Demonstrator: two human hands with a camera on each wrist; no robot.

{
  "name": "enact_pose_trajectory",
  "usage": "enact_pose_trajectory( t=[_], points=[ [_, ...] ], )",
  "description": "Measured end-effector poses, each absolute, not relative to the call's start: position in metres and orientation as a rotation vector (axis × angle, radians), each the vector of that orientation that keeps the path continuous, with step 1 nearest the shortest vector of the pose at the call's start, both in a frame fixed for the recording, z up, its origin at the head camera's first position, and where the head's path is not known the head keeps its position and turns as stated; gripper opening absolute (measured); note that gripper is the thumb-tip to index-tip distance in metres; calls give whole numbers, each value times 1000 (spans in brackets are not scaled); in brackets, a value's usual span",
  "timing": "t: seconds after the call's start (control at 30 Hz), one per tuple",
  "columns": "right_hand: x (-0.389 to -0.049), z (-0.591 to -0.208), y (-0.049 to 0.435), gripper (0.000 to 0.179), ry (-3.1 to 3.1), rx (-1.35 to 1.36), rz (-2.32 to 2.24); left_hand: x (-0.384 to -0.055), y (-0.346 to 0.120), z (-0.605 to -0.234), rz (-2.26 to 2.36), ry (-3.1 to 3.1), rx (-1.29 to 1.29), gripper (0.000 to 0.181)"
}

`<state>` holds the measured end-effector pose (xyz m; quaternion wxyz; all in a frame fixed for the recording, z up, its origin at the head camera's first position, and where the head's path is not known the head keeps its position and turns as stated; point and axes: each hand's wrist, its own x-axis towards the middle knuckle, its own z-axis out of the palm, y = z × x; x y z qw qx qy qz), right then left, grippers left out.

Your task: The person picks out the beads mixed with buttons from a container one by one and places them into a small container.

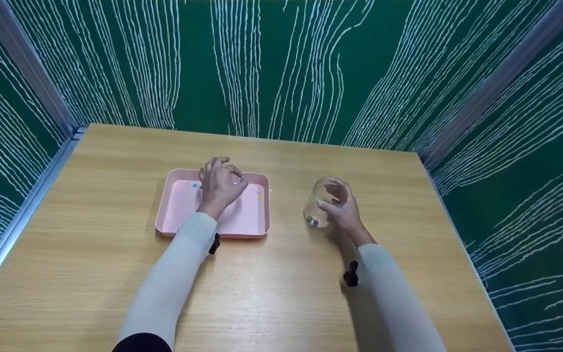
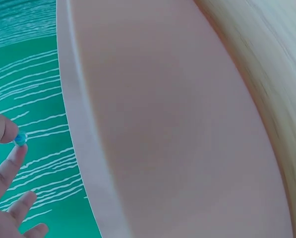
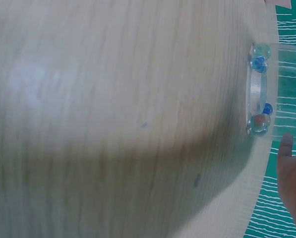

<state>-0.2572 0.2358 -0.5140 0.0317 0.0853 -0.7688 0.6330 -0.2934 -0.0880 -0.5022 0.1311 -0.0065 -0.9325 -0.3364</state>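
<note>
My left hand (image 1: pixel 220 185) is over the pink tray (image 1: pixel 184 227) and pinches a clear marble with blue in it (image 2: pixel 20 138) between thumb and forefinger. Its other fingers are spread apart. A blue marble (image 1: pixel 194 186) lies at the tray's far left, and a yellow marble (image 1: pixel 260 198) near its right wall. To the right of the tray, my right hand (image 1: pixel 347 212) grips a clear glass jar (image 1: pixel 323 217) round its side. Several marbles (image 3: pixel 260 63), blue, greenish and reddish, sit at the jar's bottom.
The wooden table (image 1: pixel 271 293) carries the tray and jar. Green panels with white wavy lines (image 1: pixel 281 68) stand behind and at both sides, with metal posts (image 1: pixel 496 78) at the corners.
</note>
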Motion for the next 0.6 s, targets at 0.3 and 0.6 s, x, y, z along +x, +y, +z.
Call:
enact_pose_trajectory(
  t=[0.3,0.6],
  points=[
    [-258,-512,235,72,-2381,260,1933,-291,-76,-494,-1038,-2679,-24,20],
    [-256,-514,236,72,-2381,250,1929,-287,-57,-489,-1093,-2659,-57,18]
  ],
)
